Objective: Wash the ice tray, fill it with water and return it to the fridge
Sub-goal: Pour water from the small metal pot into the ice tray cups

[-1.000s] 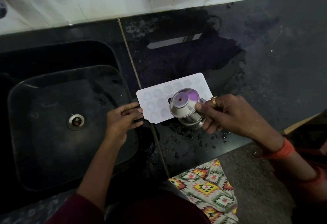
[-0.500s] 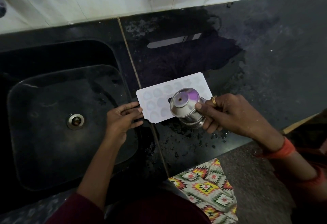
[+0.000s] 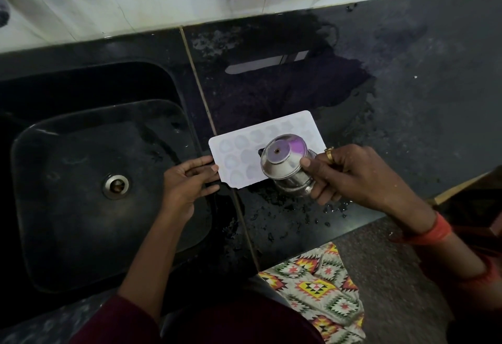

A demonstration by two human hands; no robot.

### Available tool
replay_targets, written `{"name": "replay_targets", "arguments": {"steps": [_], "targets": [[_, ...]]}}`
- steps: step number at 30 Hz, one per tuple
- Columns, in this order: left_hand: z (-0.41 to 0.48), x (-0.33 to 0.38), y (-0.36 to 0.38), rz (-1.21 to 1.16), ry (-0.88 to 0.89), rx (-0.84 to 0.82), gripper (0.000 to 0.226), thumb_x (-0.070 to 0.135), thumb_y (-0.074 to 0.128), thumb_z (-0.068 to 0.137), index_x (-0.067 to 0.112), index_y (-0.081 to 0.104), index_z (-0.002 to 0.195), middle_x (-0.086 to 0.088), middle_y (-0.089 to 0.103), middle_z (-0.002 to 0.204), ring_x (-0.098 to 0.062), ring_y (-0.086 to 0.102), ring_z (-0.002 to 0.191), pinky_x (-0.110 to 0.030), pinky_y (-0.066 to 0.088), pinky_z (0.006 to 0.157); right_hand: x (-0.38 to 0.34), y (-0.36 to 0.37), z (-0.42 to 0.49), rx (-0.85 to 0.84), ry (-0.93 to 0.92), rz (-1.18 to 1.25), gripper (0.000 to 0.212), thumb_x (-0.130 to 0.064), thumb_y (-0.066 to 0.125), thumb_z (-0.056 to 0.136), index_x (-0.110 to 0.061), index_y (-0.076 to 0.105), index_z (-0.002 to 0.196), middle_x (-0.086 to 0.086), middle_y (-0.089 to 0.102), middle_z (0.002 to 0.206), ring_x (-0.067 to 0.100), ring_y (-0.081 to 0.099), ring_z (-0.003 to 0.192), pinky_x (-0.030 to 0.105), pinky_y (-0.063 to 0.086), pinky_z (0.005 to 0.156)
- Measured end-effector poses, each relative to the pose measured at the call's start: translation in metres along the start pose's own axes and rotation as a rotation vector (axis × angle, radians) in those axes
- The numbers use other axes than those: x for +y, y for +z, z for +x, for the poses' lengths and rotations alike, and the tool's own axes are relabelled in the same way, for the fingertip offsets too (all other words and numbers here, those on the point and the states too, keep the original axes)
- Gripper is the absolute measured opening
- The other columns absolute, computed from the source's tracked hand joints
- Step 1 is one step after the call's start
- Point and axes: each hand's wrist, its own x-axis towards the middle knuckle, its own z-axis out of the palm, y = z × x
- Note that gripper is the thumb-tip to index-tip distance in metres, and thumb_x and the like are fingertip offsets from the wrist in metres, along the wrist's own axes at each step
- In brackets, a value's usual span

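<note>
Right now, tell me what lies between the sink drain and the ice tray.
Head view: the left hand lies there, holding the ice tray by its left edge; beyond it, bare sink floor up to the drain.

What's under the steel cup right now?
The right end of the ice tray and wet black counter lie beneath the steel cup, which the right hand holds. The left hand grips the tray's left edge. The cup covers several cavities; their fill cannot be seen.
</note>
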Motion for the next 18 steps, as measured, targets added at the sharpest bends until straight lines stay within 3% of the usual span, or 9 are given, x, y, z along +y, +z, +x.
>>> {"name": "replay_targets", "arguments": {"steps": [9, 14, 18], "targets": [[0.000, 0.000, 0.001, -0.001, 0.002, 0.011, 0.020, 0.006, 0.077, 0.083, 0.010, 0.073, 0.102, -0.008, 0.077, 0.089, -0.014, 0.075, 0.075, -0.027, 0.061, 0.060, -0.004, -0.003, -0.014, 0.046, 0.023, 0.197, 0.046, -0.047, 0.057, 0.091, -0.012, 0.069, 0.064, 0.005, 0.077, 0.068, 0.020, 0.076, 0.061, 0.039, 0.063, 0.064], [-0.001, 0.000, 0.002, -0.001, 0.004, 0.016, 0.020, 0.005, 0.078, 0.082, 0.010, 0.073, 0.101, -0.008, 0.077, 0.088, -0.013, 0.075, 0.073, -0.027, 0.061, 0.060, -0.003, -0.004, -0.018, 0.035, -0.002, 0.159, 0.048, -0.046, 0.056, 0.092, -0.007, 0.071, 0.068, 0.003, 0.077, 0.067, 0.016, 0.075, 0.059, 0.040, 0.063, 0.063], [-0.002, 0.000, 0.002, 0.002, 0.009, 0.011, 0.018, 0.006, 0.077, 0.083, 0.012, 0.073, 0.099, -0.008, 0.076, 0.088, -0.012, 0.075, 0.073, -0.027, 0.061, 0.061, 0.002, -0.002, -0.019, 0.016, -0.019, 0.095, 0.049, -0.046, 0.057, 0.093, -0.005, 0.074, 0.072, -0.001, 0.076, 0.066, 0.011, 0.074, 0.057, 0.030, 0.062, 0.063]]}}
